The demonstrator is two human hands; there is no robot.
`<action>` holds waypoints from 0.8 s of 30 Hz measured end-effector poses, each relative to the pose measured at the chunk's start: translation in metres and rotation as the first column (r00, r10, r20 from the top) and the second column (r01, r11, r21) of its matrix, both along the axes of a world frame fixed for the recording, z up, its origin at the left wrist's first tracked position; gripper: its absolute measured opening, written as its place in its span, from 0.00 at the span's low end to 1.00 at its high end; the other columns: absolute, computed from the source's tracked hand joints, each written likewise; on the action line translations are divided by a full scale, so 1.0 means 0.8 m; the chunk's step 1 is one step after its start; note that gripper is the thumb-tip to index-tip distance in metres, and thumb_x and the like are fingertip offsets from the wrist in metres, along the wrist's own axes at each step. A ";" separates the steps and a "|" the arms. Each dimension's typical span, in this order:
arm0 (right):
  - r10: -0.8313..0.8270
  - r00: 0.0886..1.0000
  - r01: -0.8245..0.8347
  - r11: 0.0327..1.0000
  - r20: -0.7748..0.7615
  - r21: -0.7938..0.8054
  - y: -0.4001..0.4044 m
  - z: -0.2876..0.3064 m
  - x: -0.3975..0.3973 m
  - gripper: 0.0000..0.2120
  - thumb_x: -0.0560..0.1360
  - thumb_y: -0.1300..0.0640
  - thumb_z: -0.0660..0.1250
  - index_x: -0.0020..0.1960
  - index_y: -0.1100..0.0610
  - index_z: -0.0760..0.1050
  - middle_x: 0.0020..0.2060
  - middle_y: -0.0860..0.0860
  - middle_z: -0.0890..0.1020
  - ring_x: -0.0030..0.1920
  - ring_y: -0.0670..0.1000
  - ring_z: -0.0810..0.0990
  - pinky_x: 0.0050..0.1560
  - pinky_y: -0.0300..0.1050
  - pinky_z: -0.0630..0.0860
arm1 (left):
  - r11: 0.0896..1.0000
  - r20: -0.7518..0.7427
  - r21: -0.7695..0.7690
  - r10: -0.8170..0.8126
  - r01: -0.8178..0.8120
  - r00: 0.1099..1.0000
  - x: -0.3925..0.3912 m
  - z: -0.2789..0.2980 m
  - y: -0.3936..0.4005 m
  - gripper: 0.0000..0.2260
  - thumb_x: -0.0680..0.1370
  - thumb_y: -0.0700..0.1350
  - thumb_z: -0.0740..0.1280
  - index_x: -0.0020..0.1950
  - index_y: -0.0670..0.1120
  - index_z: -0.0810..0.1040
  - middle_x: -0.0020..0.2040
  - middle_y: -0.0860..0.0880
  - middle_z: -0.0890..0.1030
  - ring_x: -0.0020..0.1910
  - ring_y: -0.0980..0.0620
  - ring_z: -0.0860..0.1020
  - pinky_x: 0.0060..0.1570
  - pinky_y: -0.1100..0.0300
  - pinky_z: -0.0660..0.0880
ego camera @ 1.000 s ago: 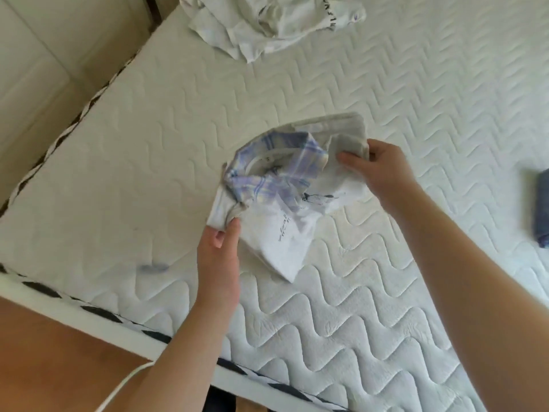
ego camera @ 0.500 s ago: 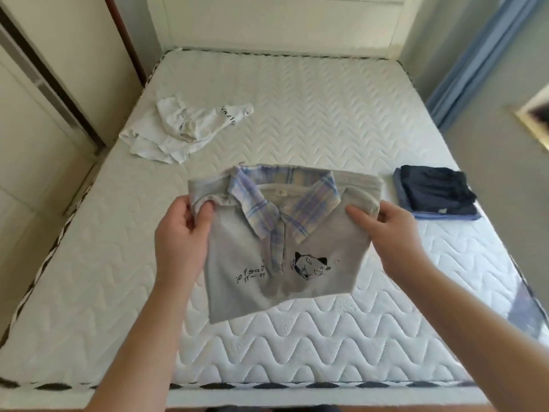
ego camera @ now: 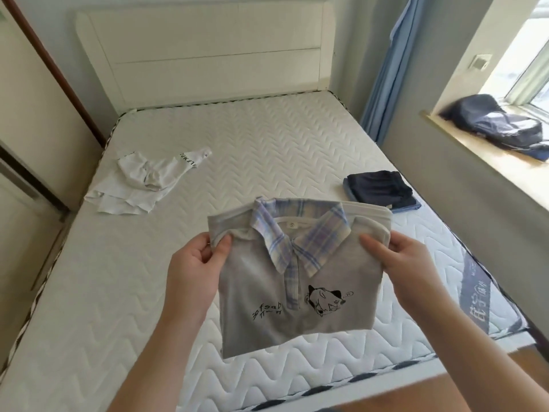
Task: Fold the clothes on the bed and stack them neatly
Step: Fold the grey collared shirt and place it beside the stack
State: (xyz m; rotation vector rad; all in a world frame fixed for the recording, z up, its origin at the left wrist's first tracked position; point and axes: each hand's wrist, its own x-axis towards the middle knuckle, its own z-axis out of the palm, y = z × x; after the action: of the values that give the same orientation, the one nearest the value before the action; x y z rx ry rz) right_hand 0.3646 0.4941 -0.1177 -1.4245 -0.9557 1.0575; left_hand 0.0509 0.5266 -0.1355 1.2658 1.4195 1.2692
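The left hand (ego camera: 194, 275) and right hand (ego camera: 407, 269) each pinch an upper corner of the folded grey polo shirt with a plaid collar (ego camera: 285, 304), held above the white quilted mattress (ego camera: 267, 150). Its collar points toward the headboard, its long axis running away from the person.

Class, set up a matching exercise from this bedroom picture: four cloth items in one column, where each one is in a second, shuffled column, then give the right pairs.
Items:
1. grey shirt with plaid collar
2. crumpled white garment
3. folded dark navy stack
4. dark blue bag

Places:
A. on the window sill
B. held up between the left hand and the right hand
C. on the mattress, right side
D. on the mattress, left side

Pairs: 1-B, 2-D, 3-C, 4-A
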 end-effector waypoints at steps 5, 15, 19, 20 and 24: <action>-0.074 0.997 0.074 0.997 0.013 0.032 -0.057 0.006 -0.029 0.07 0.74 0.50 0.72 0.46 0.53 0.85 0.43 0.54 0.87 0.41 0.49 0.85 0.40 0.38 0.81 | 0.995 0.007 0.006 -0.098 0.098 0.995 -0.015 0.013 -0.024 0.21 0.71 0.65 0.68 0.42 0.46 0.80 0.39 0.36 0.81 0.36 0.47 0.76 0.41 0.46 0.75; -0.258 0.966 0.257 0.966 0.018 0.039 -0.200 0.015 -0.087 0.13 0.71 0.48 0.73 0.48 0.57 0.84 0.45 0.57 0.86 0.45 0.51 0.84 0.48 0.46 0.81 | 0.959 0.098 -0.002 -0.283 0.284 0.954 -0.019 0.001 -0.098 0.20 0.70 0.64 0.69 0.42 0.46 0.81 0.40 0.37 0.82 0.36 0.48 0.76 0.41 0.52 0.74; -0.361 0.931 0.360 0.933 0.048 0.019 -0.260 0.021 -0.075 0.08 0.73 0.49 0.73 0.48 0.52 0.85 0.45 0.52 0.87 0.46 0.49 0.85 0.48 0.44 0.81 | 0.919 0.080 -0.001 -0.392 0.394 0.916 0.004 0.006 -0.124 0.17 0.71 0.63 0.70 0.44 0.50 0.83 0.39 0.43 0.84 0.38 0.51 0.80 0.42 0.49 0.78; -0.385 0.922 0.385 0.923 0.045 0.023 -0.274 0.021 -0.069 0.07 0.73 0.49 0.73 0.48 0.51 0.85 0.45 0.51 0.87 0.46 0.49 0.85 0.49 0.45 0.81 | 0.906 0.079 0.002 -0.422 0.423 0.903 0.011 0.008 -0.130 0.16 0.71 0.63 0.70 0.44 0.51 0.83 0.40 0.44 0.84 0.38 0.51 0.81 0.44 0.46 0.79; -0.462 0.885 0.465 0.883 -0.055 0.065 -0.336 0.019 -0.044 0.08 0.71 0.49 0.74 0.49 0.49 0.85 0.47 0.51 0.87 0.48 0.48 0.85 0.46 0.40 0.81 | 0.854 0.077 0.011 -0.520 0.521 0.851 0.050 0.017 -0.158 0.15 0.70 0.62 0.71 0.45 0.52 0.84 0.41 0.46 0.85 0.42 0.47 0.83 0.48 0.42 0.79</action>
State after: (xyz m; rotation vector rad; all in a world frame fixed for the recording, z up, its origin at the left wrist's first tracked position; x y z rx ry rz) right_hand 0.3292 0.2257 -0.1022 -1.4666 -0.5736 0.6783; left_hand 0.0907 0.4002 -0.1221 1.4515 0.9278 0.9205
